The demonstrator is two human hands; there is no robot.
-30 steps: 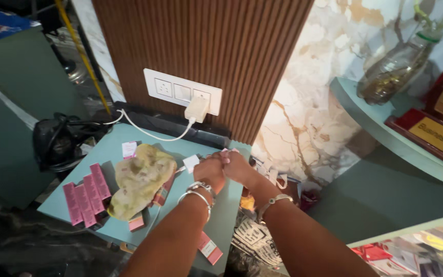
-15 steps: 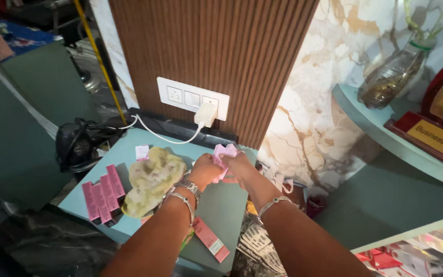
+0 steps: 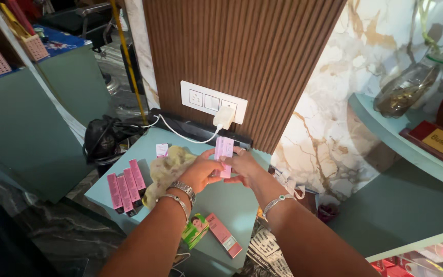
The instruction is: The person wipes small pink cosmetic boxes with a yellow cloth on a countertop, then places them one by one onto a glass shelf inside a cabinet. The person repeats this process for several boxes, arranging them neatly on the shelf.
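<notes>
while both your hands meet mid-table, left hand (image 3: 199,172) and right hand (image 3: 244,168) pinch the pink boxes (image 3: 224,152) upright, long axis vertical, fingers closed.

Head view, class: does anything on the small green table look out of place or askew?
Mostly tidy: pink boxes lie in a neat row at the left. But a crumpled yellowish cloth sits mid-table, and a pink box and green box lie slanted at the front edge.

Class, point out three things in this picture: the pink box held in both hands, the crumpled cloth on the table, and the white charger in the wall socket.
pink box (image 3: 224,150), head view, on its upper front face.
crumpled cloth (image 3: 166,169), head view, on its middle folds.
white charger (image 3: 224,117), head view, on its body.
</notes>
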